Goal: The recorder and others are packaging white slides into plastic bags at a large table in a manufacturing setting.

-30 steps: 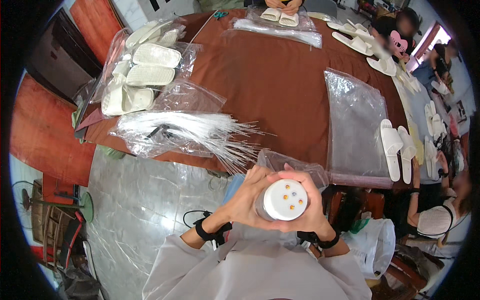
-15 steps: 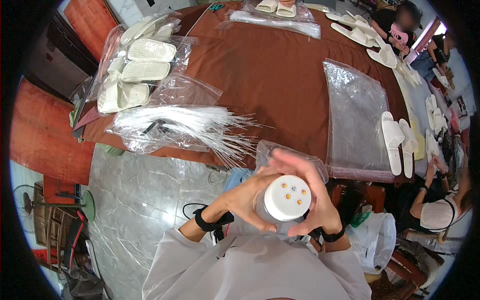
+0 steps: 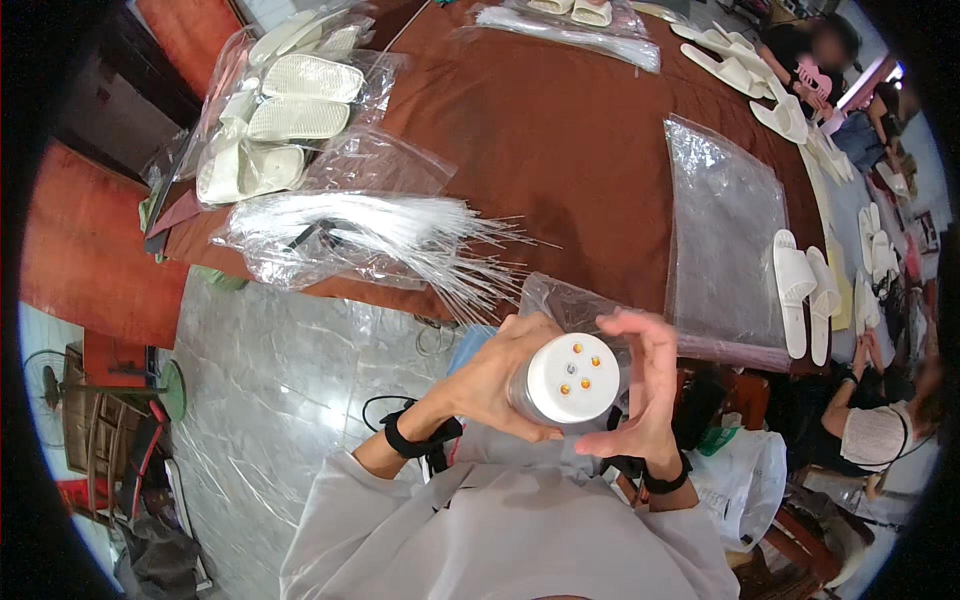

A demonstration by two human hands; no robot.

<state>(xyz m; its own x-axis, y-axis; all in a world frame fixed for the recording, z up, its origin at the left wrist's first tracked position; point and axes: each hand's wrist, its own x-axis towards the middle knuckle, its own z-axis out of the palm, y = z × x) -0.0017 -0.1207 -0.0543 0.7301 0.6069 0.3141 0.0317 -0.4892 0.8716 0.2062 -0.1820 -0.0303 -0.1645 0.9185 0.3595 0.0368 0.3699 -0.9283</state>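
Note:
In front of my chest is a round container (image 3: pixel 572 405) with a clear body and a white lid. Several small amber spots, and one silvery spot, dot the lid's top. My left hand (image 3: pixel 492 385) wraps around its body from the left, the thumb below the lid. On the other side, my right hand (image 3: pixel 652 400) is open, fingers curved and thumb spread apart, its thumb tip close to the lid's lower right edge. Past the hands, a crumpled clear plastic bag (image 3: pixel 560 300) lies at the table's near edge. Most of the container's body is hidden under the lid and hand.
A brown cloth-covered table (image 3: pixel 540 150) bears white plastic ties (image 3: pixel 380 230), bagged white slippers (image 3: pixel 305 100), a large clear bag (image 3: pixel 720 240) and a pair of white slippers (image 3: pixel 795 290). A white plastic bag (image 3: pixel 740 490) is at my right. Other people sit along the right side.
My right hand has come away from the container's lid and opened wider. The container has turned and shifted slightly left and up in my left hand.

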